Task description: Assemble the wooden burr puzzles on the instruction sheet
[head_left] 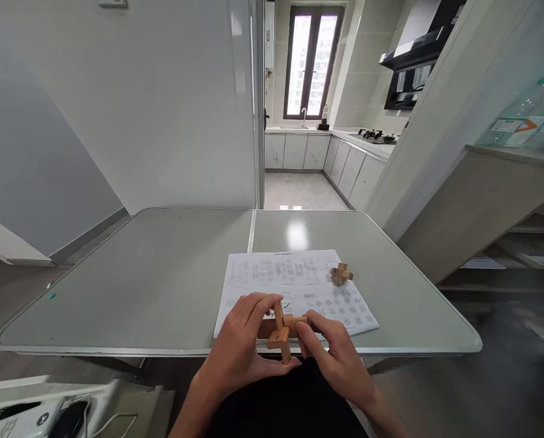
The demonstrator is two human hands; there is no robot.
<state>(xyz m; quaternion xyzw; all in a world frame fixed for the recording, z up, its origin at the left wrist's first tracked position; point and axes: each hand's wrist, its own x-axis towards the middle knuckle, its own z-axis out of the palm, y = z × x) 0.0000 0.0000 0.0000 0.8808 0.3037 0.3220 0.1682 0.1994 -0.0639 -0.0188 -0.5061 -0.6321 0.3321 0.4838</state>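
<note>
Between my two hands is a wooden burr puzzle (279, 336), several notched sticks crossed through one another, held just off the table's front edge. My left hand (242, 340) is closed on it, index finger at the top of the upright stick and thumb under its lower end. From the right, my right hand (333, 353) pinches the stick that points sideways, thumb in front and fingers behind. Beyond the hands lies a printed instruction sheet (272, 277) with rows of small diagrams. A second wooden burr puzzle (341, 274) rests on the sheet's right side.
The pale folding table (176, 274) has a seam across its middle and a metal rim. A small green bit (52, 296) lies at its left. A white bin (48, 389) with cables stands below left. Bottles (527, 121) sit on a ledge at right.
</note>
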